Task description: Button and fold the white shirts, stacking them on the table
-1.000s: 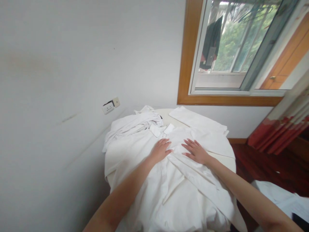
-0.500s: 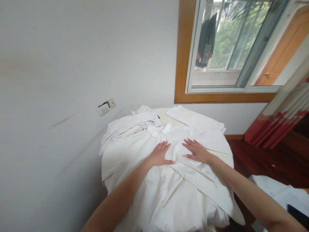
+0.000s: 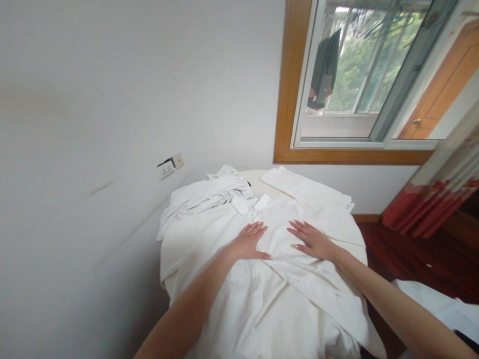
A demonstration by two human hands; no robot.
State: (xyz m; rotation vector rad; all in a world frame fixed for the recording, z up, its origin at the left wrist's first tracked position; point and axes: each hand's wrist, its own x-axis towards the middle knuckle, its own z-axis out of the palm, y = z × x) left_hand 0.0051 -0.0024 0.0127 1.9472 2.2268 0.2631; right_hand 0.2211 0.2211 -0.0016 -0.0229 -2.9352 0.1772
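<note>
A white collared shirt [image 3: 239, 299] is spread over the round table [image 3: 252, 175], its collar toward the wall and its lower part draping over the near edge. My left hand [image 3: 251, 242] lies flat on the shirt's front just below the collar, thumb stretched to the right. Opposite it, my right hand [image 3: 310, 240] rests on the cloth with fingers spread and pointing left. Neither hand grips anything. One sleeve runs slantwise below my right hand toward the lower right, with creases around it.
Crumpled white cloth [image 3: 205, 192] lies at the table's back left, and a folded white garment [image 3: 305, 187] at the back right. Behind are a wall with a socket [image 3: 165, 170] and a wood-framed window [image 3: 352, 156]. A curtain [image 3: 415, 204] hangs at right.
My right hand has slid slightly to the right over the shirt, widening the space between my hands. My left hand stays nearly in place. The view has shifted a little.
</note>
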